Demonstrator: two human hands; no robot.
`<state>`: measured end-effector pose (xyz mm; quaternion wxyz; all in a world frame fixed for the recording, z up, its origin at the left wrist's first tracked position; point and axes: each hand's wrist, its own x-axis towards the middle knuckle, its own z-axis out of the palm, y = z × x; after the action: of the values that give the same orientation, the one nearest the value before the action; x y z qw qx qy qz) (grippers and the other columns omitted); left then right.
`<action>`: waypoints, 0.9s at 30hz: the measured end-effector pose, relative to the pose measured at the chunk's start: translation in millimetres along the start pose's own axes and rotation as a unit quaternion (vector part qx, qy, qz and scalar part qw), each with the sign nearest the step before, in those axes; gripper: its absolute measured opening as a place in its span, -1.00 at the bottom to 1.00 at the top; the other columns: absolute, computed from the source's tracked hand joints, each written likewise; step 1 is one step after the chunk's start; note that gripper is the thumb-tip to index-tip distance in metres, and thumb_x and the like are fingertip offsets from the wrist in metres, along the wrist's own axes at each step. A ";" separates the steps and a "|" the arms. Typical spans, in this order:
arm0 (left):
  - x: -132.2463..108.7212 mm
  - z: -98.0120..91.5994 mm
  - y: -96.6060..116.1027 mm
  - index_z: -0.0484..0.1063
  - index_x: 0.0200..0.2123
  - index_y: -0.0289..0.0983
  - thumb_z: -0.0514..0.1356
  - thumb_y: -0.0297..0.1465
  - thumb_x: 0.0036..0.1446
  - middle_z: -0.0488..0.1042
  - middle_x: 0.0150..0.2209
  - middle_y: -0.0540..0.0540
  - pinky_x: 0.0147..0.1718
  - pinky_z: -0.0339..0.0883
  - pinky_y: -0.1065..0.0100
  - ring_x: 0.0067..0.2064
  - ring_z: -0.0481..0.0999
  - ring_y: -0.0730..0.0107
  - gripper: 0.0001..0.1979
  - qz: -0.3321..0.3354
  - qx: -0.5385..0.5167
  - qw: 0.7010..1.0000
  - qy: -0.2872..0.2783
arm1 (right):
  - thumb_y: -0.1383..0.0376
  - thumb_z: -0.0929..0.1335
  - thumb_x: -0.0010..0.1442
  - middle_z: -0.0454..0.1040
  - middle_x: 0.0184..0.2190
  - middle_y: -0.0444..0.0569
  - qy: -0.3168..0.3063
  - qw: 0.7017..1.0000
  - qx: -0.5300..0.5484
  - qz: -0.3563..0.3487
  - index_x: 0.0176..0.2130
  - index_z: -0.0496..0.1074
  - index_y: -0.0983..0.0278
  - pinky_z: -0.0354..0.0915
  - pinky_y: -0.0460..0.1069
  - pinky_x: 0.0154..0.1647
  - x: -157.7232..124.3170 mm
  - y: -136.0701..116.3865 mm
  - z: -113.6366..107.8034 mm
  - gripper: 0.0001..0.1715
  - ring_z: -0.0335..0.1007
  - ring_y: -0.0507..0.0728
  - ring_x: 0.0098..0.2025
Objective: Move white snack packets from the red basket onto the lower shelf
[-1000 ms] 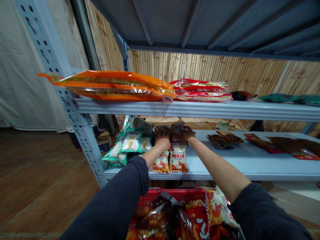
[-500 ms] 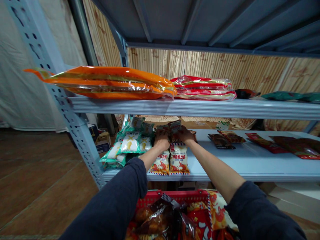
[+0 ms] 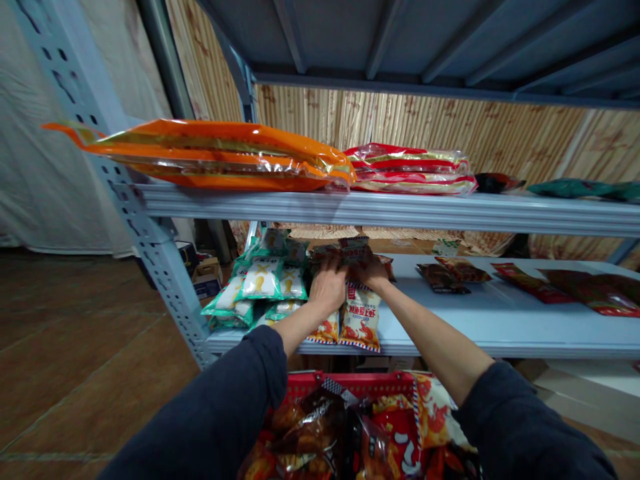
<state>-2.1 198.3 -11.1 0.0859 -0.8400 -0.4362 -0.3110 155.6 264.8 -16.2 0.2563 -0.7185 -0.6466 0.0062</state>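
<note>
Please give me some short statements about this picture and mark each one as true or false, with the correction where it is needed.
1. The left hand and the right hand are at the snack packets beside the green-and-white packets. True.
2. The orange package lies to the left of the red-trimmed packages. True.
3. The right hand grips the orange package. False: it is at the snack packets, below that package.
4. The red basket is nearer the camera than the lower shelf. True.
5. The green-and-white packets lie inside the red basket. False: they lie on the lower shelf.
6. The two hands are at opposite ends of the lower shelf. False: they are close together.
</note>
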 end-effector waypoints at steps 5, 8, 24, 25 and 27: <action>-45.9 14.3 33.9 0.27 -0.02 -0.25 0.05 -0.27 0.09 0.19 0.14 -0.15 0.08 0.02 0.18 0.22 -0.03 0.18 -0.62 0.291 0.036 0.948 -0.128 | 0.05 0.18 0.12 0.29 0.02 0.24 0.009 1.000 0.009 -0.001 0.21 -0.05 0.39 0.19 0.00 -0.11 0.8 0.4 2.8 -0.21 0.29 0.24 0.00; -55.2 29.5 39.1 0.23 0.04 -0.24 0.10 -0.19 0.02 0.06 0.21 -0.17 0.15 -0.17 0.10 0.26 -0.15 0.11 -0.50 0.279 0.067 0.948 -0.135 | 0.04 0.18 0.12 0.29 0.03 0.21 0.015 1.000 0.015 -0.001 0.21 -0.06 0.35 0.18 0.00 -0.11 -1.6 0.3 4.9 -0.22 0.29 0.24 -0.01; -54.1 42.8 24.1 0.02 0.19 -0.30 -0.02 -0.09 0.08 -0.01 0.24 -0.23 0.19 -0.39 -0.01 0.27 -0.20 0.11 -0.34 0.181 0.158 0.967 -0.087 | 0.03 0.16 0.13 -0.03 0.22 0.14 0.074 0.997 -0.017 -0.029 0.22 -0.09 0.27 0.05 0.12 0.05 -15.7 0.7 14.6 -0.24 0.02 0.31 0.16; -55.0 40.8 22.8 0.03 0.18 -0.29 -0.02 -0.06 0.07 0.00 0.23 -0.23 0.18 -0.38 -0.03 0.27 -0.18 0.09 -0.33 0.179 0.153 0.968 -0.085 | 0.05 0.16 0.14 -0.02 0.22 0.12 0.083 0.996 -0.018 -0.039 0.22 -0.09 0.28 0.01 0.12 0.08 -16.7 0.5 14.6 -0.25 -0.02 0.29 0.18; -56.9 37.4 20.9 0.03 0.18 -0.24 -0.04 -0.05 0.07 0.02 0.23 -0.20 0.17 -0.38 -0.08 0.26 -0.17 0.05 -0.35 0.174 0.144 0.971 -0.083 | 0.11 0.14 0.16 0.02 0.21 0.10 0.092 0.993 -0.017 -0.066 0.22 -0.07 0.28 -0.07 0.11 0.13 -18.3 -0.4 13.8 -0.31 -0.08 0.25 0.21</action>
<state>6.8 162.6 -72.1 0.2222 -0.9045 -0.3295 -0.1546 147.5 252.7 -34.0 0.3020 -0.6758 -0.6667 -0.0879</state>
